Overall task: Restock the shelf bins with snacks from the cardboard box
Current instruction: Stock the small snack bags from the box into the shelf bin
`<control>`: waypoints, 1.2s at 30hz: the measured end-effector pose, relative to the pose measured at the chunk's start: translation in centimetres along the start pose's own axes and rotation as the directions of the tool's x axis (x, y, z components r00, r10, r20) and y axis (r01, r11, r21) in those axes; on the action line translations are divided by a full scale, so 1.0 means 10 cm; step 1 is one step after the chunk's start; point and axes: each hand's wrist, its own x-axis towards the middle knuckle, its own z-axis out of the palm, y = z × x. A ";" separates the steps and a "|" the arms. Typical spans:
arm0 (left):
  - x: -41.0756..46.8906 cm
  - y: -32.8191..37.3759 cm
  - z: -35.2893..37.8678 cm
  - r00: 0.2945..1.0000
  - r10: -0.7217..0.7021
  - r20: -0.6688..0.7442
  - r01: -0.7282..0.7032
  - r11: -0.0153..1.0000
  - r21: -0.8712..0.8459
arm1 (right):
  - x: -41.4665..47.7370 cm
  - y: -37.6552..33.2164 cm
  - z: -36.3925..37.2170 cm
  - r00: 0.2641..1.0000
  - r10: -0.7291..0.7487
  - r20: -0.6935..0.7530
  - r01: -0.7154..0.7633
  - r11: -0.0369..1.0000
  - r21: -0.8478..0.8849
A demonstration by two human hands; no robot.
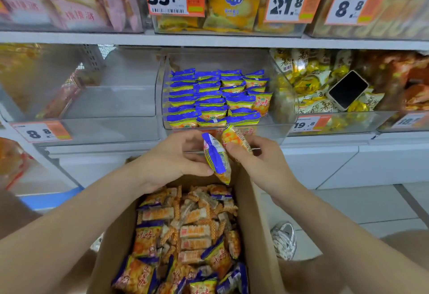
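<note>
An open cardboard box [257, 235] below me is filled with several small blue-and-orange snack packets [185, 235]. Above it, my left hand [171, 161] pinches one blue-topped packet [217, 159] upright. Close beside it, my right hand [260, 159] holds a second orange packet [234, 137]. Both hands are just in front of a clear shelf bin [281, 99]. Inside the bin, several matching packets [216, 99] stand in neat rows.
The clear bin on the left [111, 108] is nearly bare, with a price tag 8.8 [41, 132]. To the right, a bin of yellow packets has a dark phone [347, 89] lying on top. Fuller bins line the upper shelf. A white shoe [284, 239] is on the tiled floor.
</note>
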 end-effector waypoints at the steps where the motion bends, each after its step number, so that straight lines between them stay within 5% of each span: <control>1: 0.01 0.03 0.01 0.999 0.029 -0.031 -0.028 0.999 0.020 | 0.00 -0.01 -0.01 0.999 0.028 0.039 -0.031 0.996 0.089; 6: 0.02 0.14 0.05 0.983 0.076 -0.165 -0.053 0.989 0.139 | 0.00 -0.13 -0.07 0.939 0.176 0.294 -0.310 0.803 0.508; 12: 0.07 0.17 0.02 0.940 -0.002 -0.342 0.002 1.000 0.002 | 0.05 -0.22 -0.11 0.949 0.230 0.217 -0.313 0.788 0.530; 16: 0.07 0.22 0.02 0.950 0.060 -0.307 -0.064 0.998 -0.005 | 0.04 -0.33 -0.17 0.985 0.078 0.155 -0.122 0.944 0.305; 19: 0.09 0.27 0.02 0.938 0.097 -0.331 -0.080 0.995 0.065 | 0.20 -0.43 -0.32 0.997 0.018 0.079 -0.036 0.972 0.232; 22: 0.15 0.29 0.05 0.921 0.140 -0.363 -0.092 0.985 0.146 | 0.44 -0.49 -0.61 0.988 -0.124 -0.095 0.121 0.992 -0.036; 25: 0.21 0.29 0.09 0.917 0.156 -0.366 -0.086 0.976 0.201 | 0.68 -0.52 -0.90 0.928 -0.336 -0.158 0.270 0.903 -0.334; 30: 0.35 0.38 0.17 0.905 0.240 -0.351 -0.134 0.944 0.300 | 1.17 -0.36 -1.10 0.887 -0.456 -0.074 0.334 0.744 -0.579; 33: 0.42 0.43 0.20 0.880 0.302 -0.366 -0.170 0.921 0.351 | 1.38 -0.37 -1.10 0.891 -0.451 0.054 0.350 0.606 -0.714; 36: 0.50 0.47 0.20 0.872 0.361 -0.331 -0.187 0.870 0.456 | 1.53 -0.39 -0.96 0.911 -0.340 0.235 0.358 0.363 -0.860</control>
